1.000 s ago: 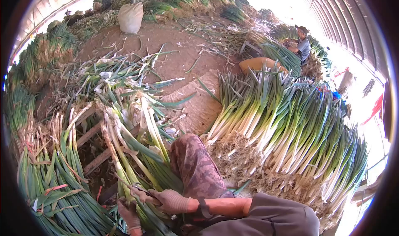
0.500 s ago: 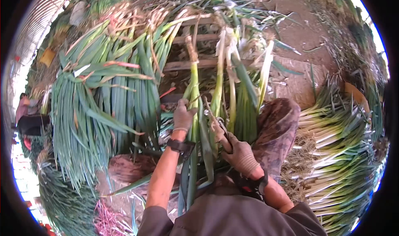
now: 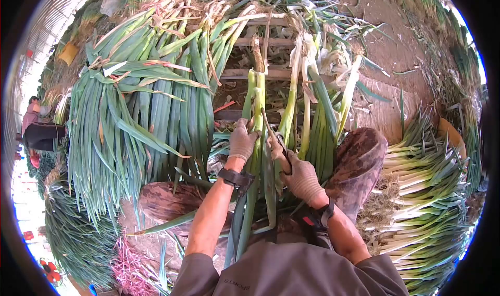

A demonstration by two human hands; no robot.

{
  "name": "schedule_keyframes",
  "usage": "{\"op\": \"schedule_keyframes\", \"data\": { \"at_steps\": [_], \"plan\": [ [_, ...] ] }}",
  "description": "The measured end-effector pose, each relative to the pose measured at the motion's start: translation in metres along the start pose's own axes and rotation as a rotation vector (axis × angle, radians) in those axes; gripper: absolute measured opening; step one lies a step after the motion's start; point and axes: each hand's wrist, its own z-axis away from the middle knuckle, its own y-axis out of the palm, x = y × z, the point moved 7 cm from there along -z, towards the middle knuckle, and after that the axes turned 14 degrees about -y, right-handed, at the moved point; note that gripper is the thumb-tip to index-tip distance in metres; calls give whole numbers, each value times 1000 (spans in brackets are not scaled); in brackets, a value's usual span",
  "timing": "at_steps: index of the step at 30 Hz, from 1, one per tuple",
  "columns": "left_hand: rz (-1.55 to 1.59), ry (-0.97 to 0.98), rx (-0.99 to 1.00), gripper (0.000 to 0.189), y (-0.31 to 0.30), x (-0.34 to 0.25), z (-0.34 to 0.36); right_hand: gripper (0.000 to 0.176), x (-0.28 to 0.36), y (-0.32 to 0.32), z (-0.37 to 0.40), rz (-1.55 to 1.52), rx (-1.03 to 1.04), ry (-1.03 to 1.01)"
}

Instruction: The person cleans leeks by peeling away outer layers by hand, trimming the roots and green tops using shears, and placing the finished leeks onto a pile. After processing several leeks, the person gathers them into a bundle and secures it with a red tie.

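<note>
My gloved left hand (image 3: 243, 142) is closed around a large green onion (image 3: 259, 100), whose green leaves run down past my wrist toward my lap. The upper end of this onion is brownish and points away from me. Close on its right, my gloved right hand (image 3: 303, 179) grips a wooden-handled tool (image 3: 278, 154). A thin dark blade-like part of it reaches up beside the onion stalk. More green onions (image 3: 290, 106) lie just beyond the tool, between my knees.
To the left hangs a thick pile of green onions (image 3: 151, 119). Rows of onions with white stalks (image 3: 416, 192) lie on the right. Wooden slats (image 3: 255, 74) cross the ground ahead. Pink strips (image 3: 133, 267) lie at lower left. Another person (image 3: 41, 132) is at the far left.
The view has shifted, so the scene sits slightly farther right. Both hands keep their holds; the tool's tip now stands a little higher along the onion.
</note>
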Motion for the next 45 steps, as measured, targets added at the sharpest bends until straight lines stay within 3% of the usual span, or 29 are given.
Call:
{"op": "schedule_keyframes", "data": {
  "at_steps": [17,24,37,41,45],
  "plan": [
    [33,-37,118,50,1,2,6,56,-19,-30,-127,136,-48,17],
    [148,-93,190,55,6,12,4,43,-27,-37,-175,172,-51,8],
    [200,33,96,49,12,24,-1,38,-44,-51,-282,175,-169,2],
    [109,-29,122,50,-6,11,2,31,-42,-54,-260,139,-180,-44],
    [91,-83,169,54,-18,-4,5,31,-44,-40,-177,114,-179,-99]
  ]
}}
